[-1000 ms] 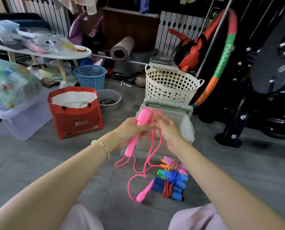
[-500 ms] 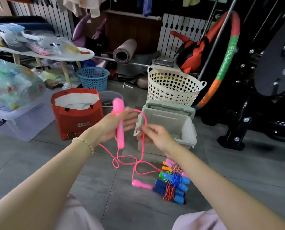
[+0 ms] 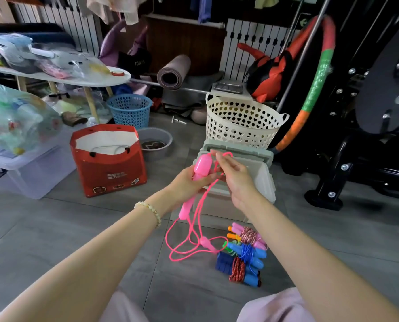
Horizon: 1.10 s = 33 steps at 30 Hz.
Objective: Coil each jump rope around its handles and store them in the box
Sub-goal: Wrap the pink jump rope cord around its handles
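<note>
The left hand [image 3: 186,184] clasps the glossy, bulb-ended pink handle [image 3: 202,165] upright while the right hand [image 3: 236,177] pinches its thin pink cord [image 3: 195,210], which loops down to the grey tiled floor [image 3: 96,228] just before the pale plastic box [image 3: 267,182].

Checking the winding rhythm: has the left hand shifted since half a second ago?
Yes. The left hand, gripping the pink handle, swung right: it was left of the grey box, and now overlaps its left edge.

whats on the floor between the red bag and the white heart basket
A grey basin sits between the red bag and the white basket, close beside the bag; the head view shows it.
</note>
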### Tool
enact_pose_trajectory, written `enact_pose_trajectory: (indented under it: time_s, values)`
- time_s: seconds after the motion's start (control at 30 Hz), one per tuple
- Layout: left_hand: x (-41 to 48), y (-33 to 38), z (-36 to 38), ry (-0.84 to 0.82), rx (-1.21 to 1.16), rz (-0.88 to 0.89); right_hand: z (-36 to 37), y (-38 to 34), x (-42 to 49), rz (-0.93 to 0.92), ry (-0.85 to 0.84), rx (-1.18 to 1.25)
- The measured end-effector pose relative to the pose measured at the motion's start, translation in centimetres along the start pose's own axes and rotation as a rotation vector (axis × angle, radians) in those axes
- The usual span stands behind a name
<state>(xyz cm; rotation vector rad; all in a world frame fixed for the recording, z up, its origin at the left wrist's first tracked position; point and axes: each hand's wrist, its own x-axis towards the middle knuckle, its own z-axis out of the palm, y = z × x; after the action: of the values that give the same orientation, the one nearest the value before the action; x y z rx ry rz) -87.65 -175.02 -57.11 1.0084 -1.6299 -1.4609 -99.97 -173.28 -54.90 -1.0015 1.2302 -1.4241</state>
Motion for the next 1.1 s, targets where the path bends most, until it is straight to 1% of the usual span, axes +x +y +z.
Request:
enact_pose_trajectory:
  time_s: [0.07, 0.17, 0.23, 0.27, 0.33, 0.4, 0.47, 0.5, 0.53, 0.57, 0.6, 0.67, 0.73, 0.83, 0.87, 0.9, 0.93, 1.0, 1.07, 1.1]
  values:
    - [0.1, -0.2, 0.2, 0.01, 0.008, 0.009, -0.1, 0.1, 0.0, 0.002, 0.013, 0.001]
    - [0.0, -0.2, 0.2, -0.004, -0.088, -0.005, -0.4, 0.6, 0.3, 0.018, 0.029, -0.023]
    - [0.0, 0.3, 0.1, 0.051, -0.179, 0.011, -0.6, 0.9, 0.5, 0.03, 0.021, -0.026]
    - [0.1, 0.6, 0.0, 0.103, -0.248, 0.023, -0.7, 1.2, 0.6, 0.046, -0.016, -0.013]
    - [0.5, 1.2, -0.8, 0.217, -0.413, 0.046, -0.6, 1.9, 0.4, 0.13, -0.172, 0.03]
    - [0.8, 1.6, -2.0, 0.314, -0.526, 0.075, -0.5, 2.3, -0.1, 0.258, -0.354, -0.024]
    - [0.8, 1.9, -3.3, 0.397, -0.599, 0.108, -0.7, 2.4, -0.9, 0.326, -0.544, -0.162]
    - [0.8, 1.9, -4.0, 0.436, -0.622, 0.122, -0.9, 2.6, -1.2, 0.322, -0.63, -0.258]
    - [0.7, 1.9, -4.7, 0.471, -0.629, 0.133, -1.0, 2.8, -1.5, 0.306, -0.681, -0.358]
    - [0.6, 1.8, -5.3, 0.492, -0.621, 0.137, -1.1, 3.1, -1.6, 0.282, -0.684, -0.432]
    - [0.5, 1.5, -5.7, 0.492, -0.596, 0.123, -1.0, 3.2, -1.6, 0.261, -0.639, -0.452]
    - [0.2, 0.8, -5.8, 0.414, -0.506, 0.038, -0.8, 3.1, -1.5, 0.225, -0.473, -0.347]
    - [-0.4, -0.1, -5.1, 0.209, -0.363, -0.084, -0.6, 2.3, -1.0, 0.161, -0.326, -0.193]
    - [-1.8, -0.9, -3.3, -0.181, -0.181, -0.24, -0.4, 1.1, -0.5, 0.079, -0.214, -0.004]
    - [-2.1, -1.0, -2.7, -0.253, -0.17, -0.257, -0.3, 0.8, -0.4, 0.051, -0.176, 0.013]
    - [-2.2, -0.9, -2.2, -0.274, -0.179, -0.265, -0.3, 0.5, -0.4, 0.024, -0.131, 0.01]
    - [-2.1, -0.6, -1.9, -0.255, -0.202, -0.267, -0.3, 0.4, -0.3, 0.005, -0.085, 0.003]
    - [-1.7, 0.1, -1.8, -0.152, -0.281, -0.228, -0.6, 0.4, 0.1, 0.01, -0.05, 0.025]
    - [-1.1, 0.7, -1.9, -0.038, -0.407, -0.138, -1.0, 0.7, 0.2, 0.086, -0.137, 0.061]
    - [-0.9, 1.0, -2.0, 0.015, -0.472, -0.095, -1.0, 1.0, 0.2, 0.134, -0.195, 0.041]
